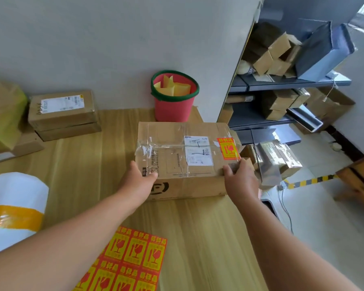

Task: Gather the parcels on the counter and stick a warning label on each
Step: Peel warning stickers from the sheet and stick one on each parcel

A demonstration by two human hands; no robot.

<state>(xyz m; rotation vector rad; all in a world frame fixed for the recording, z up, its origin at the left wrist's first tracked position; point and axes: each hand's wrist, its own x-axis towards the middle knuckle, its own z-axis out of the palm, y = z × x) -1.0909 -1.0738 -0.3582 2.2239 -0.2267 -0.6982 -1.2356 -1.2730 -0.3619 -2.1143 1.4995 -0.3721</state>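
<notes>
A taped brown cardboard parcel (177, 162) lies on the wooden counter (82, 175) at its right edge. A red-and-yellow warning label (228, 148) is stuck on its top right corner beside a white shipping label. My left hand (142, 179) grips the parcel's near left corner, thumb on top. My right hand (241, 181) grips the near right corner. A sheet of several warning labels (132, 261) lies on the counter near me.
A red bin with a green rim (172, 103) stands behind the parcel. Two stacked brown boxes (63, 114) sit at the back left, a yellow-wrapped box (2, 114) farther left, and a white parcel with yellow tape (13, 208) at the near left. Shelves of parcels (282, 85) stand right.
</notes>
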